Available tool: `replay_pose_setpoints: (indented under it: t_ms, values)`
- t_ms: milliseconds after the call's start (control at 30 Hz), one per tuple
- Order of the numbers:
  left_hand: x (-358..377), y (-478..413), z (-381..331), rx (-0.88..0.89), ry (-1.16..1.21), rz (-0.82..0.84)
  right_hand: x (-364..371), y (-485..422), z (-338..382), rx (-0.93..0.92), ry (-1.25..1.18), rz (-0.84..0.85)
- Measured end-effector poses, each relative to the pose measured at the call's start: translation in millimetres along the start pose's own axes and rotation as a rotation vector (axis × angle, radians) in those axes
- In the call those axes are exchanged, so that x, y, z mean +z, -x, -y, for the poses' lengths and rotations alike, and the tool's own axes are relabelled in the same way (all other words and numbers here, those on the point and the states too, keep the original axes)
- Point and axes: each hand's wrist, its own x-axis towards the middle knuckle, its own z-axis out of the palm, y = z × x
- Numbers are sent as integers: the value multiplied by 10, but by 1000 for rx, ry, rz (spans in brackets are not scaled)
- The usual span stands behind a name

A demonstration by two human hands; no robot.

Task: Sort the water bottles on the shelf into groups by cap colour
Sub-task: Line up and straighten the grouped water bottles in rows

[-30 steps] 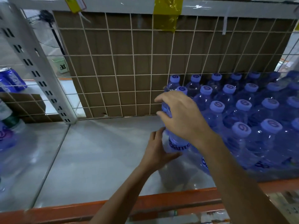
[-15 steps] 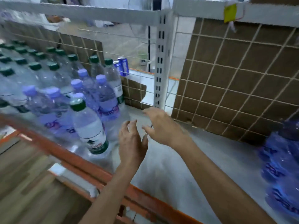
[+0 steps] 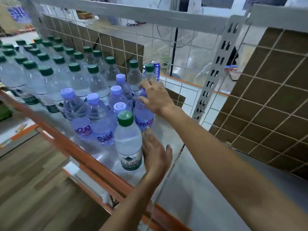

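Observation:
On the grey shelf (image 3: 200, 189) a cluster of several purple-cap bottles (image 3: 93, 114) stands near the front edge. One green-cap bottle (image 3: 128, 142) stands in front of them. Many more green-cap bottles (image 3: 50, 75) fill the shelf's left and back. My right hand (image 3: 156, 97) grips the neck of the rightmost purple bottle (image 3: 144, 117) and hides its cap. My left hand (image 3: 155, 155) lies with straight fingers against the right side of the front green-cap bottle.
An orange beam (image 3: 80, 155) edges the shelf front. A white slotted post (image 3: 215, 72) stands behind the bottles on the right. Wire mesh backed with brown cardboard (image 3: 266, 97) closes the back. A blue can (image 3: 156, 68) sits beyond the mesh.
The view has swung left from the purple-cap pack to the mixed group. My right hand has taken hold of a purple bottle, and my left hand has reached the front green-cap bottle.

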Motion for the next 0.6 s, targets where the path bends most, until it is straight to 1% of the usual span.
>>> replay_pose_setpoints:
  t_ms: [67, 200, 333, 400, 500, 600]
  values:
    - [13, 6, 26, -5, 21, 2, -65, 134, -75, 34, -33, -24]
    - [50, 11, 53, 26, 57, -3, -311, 517, -309, 119, -208, 6]
    - [100, 3, 24, 78, 106, 38, -685, 937, -400, 78, -243, 41]
    - [139, 77, -58, 175, 170, 142, -909, 1200, -443, 65, -220, 71]
    - [248, 347, -299, 310, 336, 342, -1254, 1677, -549, 112, -198, 87]
    - [421, 667, -548, 383, 420, 502, -1538, 2171, -626, 179, -168, 89]
